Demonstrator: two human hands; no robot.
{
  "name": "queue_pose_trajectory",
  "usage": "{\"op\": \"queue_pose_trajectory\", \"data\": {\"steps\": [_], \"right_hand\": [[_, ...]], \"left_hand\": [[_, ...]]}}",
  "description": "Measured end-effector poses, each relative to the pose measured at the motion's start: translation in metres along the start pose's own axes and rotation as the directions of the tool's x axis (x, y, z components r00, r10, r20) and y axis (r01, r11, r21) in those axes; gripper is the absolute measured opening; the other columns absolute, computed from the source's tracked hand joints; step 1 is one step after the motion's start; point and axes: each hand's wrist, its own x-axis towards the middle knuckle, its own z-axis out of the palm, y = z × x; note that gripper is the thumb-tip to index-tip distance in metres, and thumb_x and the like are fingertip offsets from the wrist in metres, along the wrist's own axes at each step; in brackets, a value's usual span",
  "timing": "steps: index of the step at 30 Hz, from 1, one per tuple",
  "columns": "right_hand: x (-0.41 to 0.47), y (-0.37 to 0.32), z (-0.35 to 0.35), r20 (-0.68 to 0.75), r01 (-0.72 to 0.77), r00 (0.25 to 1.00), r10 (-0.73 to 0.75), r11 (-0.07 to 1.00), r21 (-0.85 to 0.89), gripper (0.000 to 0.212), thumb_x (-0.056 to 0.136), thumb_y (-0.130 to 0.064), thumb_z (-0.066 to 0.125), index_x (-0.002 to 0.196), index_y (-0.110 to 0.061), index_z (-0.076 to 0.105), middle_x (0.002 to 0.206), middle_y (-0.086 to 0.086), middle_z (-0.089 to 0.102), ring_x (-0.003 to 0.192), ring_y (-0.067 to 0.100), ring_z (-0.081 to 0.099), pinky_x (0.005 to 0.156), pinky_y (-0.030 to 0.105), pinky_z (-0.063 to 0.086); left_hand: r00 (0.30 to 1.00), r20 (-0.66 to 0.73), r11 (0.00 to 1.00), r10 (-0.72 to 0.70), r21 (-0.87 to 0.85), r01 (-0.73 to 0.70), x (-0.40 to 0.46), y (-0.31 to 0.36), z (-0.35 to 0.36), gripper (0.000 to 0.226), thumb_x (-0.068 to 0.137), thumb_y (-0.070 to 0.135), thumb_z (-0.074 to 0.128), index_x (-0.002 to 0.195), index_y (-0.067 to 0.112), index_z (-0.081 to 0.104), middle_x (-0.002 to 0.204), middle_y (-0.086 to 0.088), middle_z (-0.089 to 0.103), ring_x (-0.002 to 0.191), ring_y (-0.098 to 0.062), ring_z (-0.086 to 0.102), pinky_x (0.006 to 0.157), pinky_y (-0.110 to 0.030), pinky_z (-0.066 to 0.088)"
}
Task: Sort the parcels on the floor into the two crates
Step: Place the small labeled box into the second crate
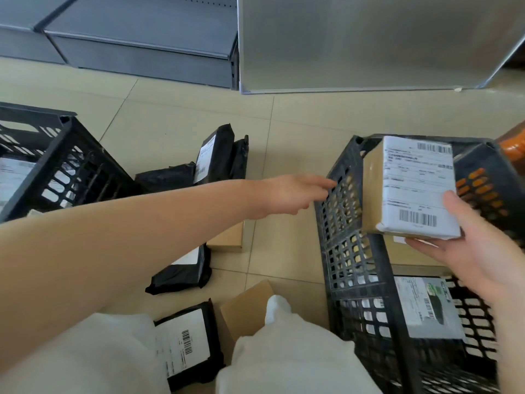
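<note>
My right hand (466, 248) grips a brown cardboard box with a white shipping label (412, 189), held above the black crate on the right (343, 234). That crate holds a grey labelled parcel (426, 305). My left hand (292, 194) reaches across to the right, fingers extended near the right crate's left wall, holding nothing. A second black crate (56, 155) stands at the left with a white-labelled parcel inside. Black poly-bag parcels (218, 155) (181, 274) (187, 342) and brown boxes (247, 308) (227, 237) lie on the tiled floor between the crates.
Grey metal shelving (142, 44) and a large grey panel (355, 44) stand along the far side. My knees in white fabric (284, 354) fill the bottom of the view. An orange object (511, 143) sits behind the right crate.
</note>
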Motion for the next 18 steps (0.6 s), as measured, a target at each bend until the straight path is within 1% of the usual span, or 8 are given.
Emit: {"op": "queue_pose_trajectory", "data": {"steps": [3,5,7,9,11,14,16,18], "right_hand": [[0.000,0.017,-0.029,-0.057,-0.084,0.994,0.089,0.993,0.087,0.044,0.090,-0.049,0.055,0.131,-0.033,0.058,0.124,0.002,0.072,0.112,0.024,0.069,0.088,0.046,0.056],[-0.002,0.029,-0.049,-0.094,-0.149,0.983,0.161,0.982,0.119,0.037,0.099,-0.045,0.049,0.133,-0.032,0.057,0.125,0.006,0.071,0.112,0.027,0.069,0.087,0.048,0.057],[-0.004,0.042,-0.066,-0.140,-0.201,0.965,0.222,0.968,0.149,0.038,0.099,-0.040,0.048,0.135,-0.030,0.056,0.124,0.009,0.071,0.111,0.029,0.069,0.084,0.051,0.058],[-0.006,0.053,-0.080,-0.174,-0.248,0.947,0.270,0.959,0.137,0.043,0.095,-0.036,0.051,0.136,-0.026,0.055,0.123,0.011,0.071,0.113,0.032,0.068,0.081,0.052,0.060],[-0.009,0.064,-0.089,-0.202,-0.307,0.927,0.316,0.949,0.077,0.041,0.098,-0.034,0.049,0.137,-0.022,0.054,0.124,0.012,0.070,0.118,0.033,0.064,0.087,0.052,0.059],[-0.016,0.079,-0.097,-0.196,-0.390,0.898,0.394,0.919,0.060,0.035,0.100,-0.030,0.049,0.133,-0.022,0.057,0.126,0.013,0.069,0.121,0.032,0.061,0.104,0.054,0.046],[-0.019,0.086,-0.102,-0.178,-0.414,0.888,0.424,0.906,0.092,0.036,0.098,-0.026,0.050,0.133,-0.021,0.057,0.126,0.013,0.069,0.123,0.033,0.060,0.106,0.057,0.043],[-0.022,0.089,-0.106,-0.154,-0.432,0.882,0.445,0.895,0.115,0.039,0.094,-0.023,0.052,0.133,-0.019,0.056,0.125,0.015,0.069,0.122,0.035,0.060,0.102,0.056,0.046]], "left_hand": [[0.997,0.081,0.999,0.005,0.037,-0.009,0.005,0.003,0.017,0.047,0.103,0.038,0.040,0.150,0.037,0.035,0.153,0.007,0.038,0.130,-0.019,0.047,0.110,-0.036,0.040],[0.997,0.072,1.000,-0.018,0.003,0.017,0.013,0.007,0.031,0.052,0.102,0.040,0.043,0.152,0.034,0.030,0.152,0.004,0.039,0.128,-0.019,0.049,0.110,-0.037,0.041],[0.999,0.037,0.998,-0.039,-0.040,0.040,0.020,0.009,0.046,0.058,0.101,0.042,0.047,0.154,0.032,0.025,0.146,0.001,0.042,0.123,-0.019,0.053,0.107,-0.038,0.045],[0.998,0.023,0.994,-0.050,-0.095,0.052,0.026,0.009,0.060,0.064,0.100,0.043,0.050,0.155,0.033,0.020,0.136,0.000,0.046,0.120,-0.019,0.054,0.106,-0.038,0.047],[0.998,0.037,0.991,-0.046,-0.123,0.050,0.028,0.007,0.070,0.068,0.099,0.041,0.051,0.156,0.035,0.014,0.132,-0.001,0.049,0.122,-0.022,0.054,0.105,-0.038,0.047],[0.998,0.067,0.999,0.014,-0.044,-0.011,0.027,0.005,0.077,0.071,0.099,0.040,0.051,0.156,0.040,0.009,0.155,-0.001,0.037,0.132,-0.021,0.048,0.108,-0.033,0.041],[0.995,0.076,0.997,0.066,0.025,-0.068,0.027,0.007,0.078,0.071,0.100,0.039,0.051,0.155,0.043,0.007,0.161,0.002,0.028,0.140,-0.020,0.039,0.105,-0.027,0.036],[0.992,0.083,0.994,0.098,0.041,-0.101,0.029,0.009,0.079,0.070,0.100,0.038,0.050,0.155,0.044,0.007,0.162,0.005,0.025,0.142,-0.018,0.036,0.104,-0.025,0.033]]}}
